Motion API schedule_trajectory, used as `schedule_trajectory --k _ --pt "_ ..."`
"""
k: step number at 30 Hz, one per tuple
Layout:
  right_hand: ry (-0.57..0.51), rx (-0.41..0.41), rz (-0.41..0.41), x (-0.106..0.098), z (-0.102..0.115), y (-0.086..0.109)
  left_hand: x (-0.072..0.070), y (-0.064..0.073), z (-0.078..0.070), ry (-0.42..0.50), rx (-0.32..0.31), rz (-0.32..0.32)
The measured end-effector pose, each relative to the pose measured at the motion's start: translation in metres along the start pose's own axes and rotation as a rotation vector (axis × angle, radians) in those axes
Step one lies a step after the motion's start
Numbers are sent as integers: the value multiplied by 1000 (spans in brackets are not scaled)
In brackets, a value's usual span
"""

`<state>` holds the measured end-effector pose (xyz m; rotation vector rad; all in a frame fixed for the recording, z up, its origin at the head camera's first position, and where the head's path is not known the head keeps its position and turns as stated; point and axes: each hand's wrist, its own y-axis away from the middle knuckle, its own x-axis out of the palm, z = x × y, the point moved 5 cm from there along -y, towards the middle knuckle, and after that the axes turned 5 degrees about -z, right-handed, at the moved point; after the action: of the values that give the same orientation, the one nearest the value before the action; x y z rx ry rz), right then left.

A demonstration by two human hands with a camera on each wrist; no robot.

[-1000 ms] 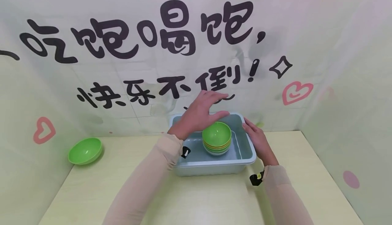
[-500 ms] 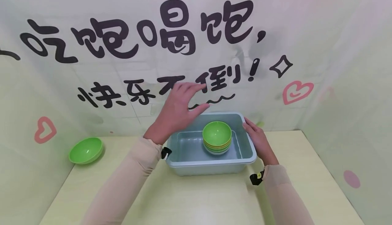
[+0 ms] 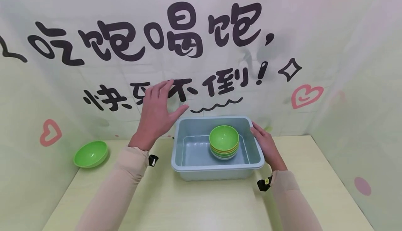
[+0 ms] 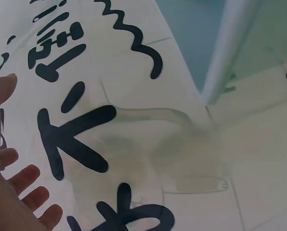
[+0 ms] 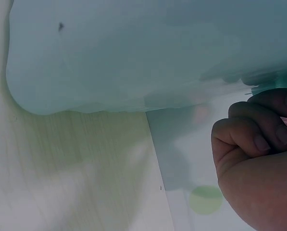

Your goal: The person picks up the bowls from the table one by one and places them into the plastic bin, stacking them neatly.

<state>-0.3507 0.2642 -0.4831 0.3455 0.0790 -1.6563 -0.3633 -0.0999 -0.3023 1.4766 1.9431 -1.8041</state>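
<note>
A light blue plastic basin (image 3: 216,175) stands on the table, and inside it, right of centre, sits a stack of bowls (image 3: 224,138) with a green one on top. My right hand (image 3: 266,143) holds the basin's right rim; its curled fingers (image 5: 239,134) show in the right wrist view. To the left of the basin my left hand (image 3: 155,114) is raised in the air with nothing in it, fingers and thumb spread apart. A single green bowl (image 3: 91,154) rests tilted at the table's far left.
The pale wooden table (image 3: 201,203) ends at a white wall sheet (image 3: 201,63) printed with large black characters and pink hearts. Similar sheets close off the left and right sides.
My left hand has moved left, from over the stacked bowls to beyond the basin's left side. The right hand has stayed at the rim, and the basin and bowls keep their places.
</note>
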Motion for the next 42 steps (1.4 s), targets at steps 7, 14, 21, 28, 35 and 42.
schedule_trajectory --k 7,14,21,28,35,42 --pt "-7 3 -1 1 -2 0 1 14 34 -37 -102 16" --pt "-27 4 -3 1 -2 1 -5 31 62 -58 -186 16" --pt "-18 2 8 -2 0 4 -10 51 95 -103 -283 60" --pt "-22 3 12 -1 0 4 -22 71 138 -146 -410 89" --pt "-20 5 10 -1 -1 1 -28 95 174 -179 -524 155" --pt "-31 1 16 1 2 1 -33 123 203 -190 -613 204"
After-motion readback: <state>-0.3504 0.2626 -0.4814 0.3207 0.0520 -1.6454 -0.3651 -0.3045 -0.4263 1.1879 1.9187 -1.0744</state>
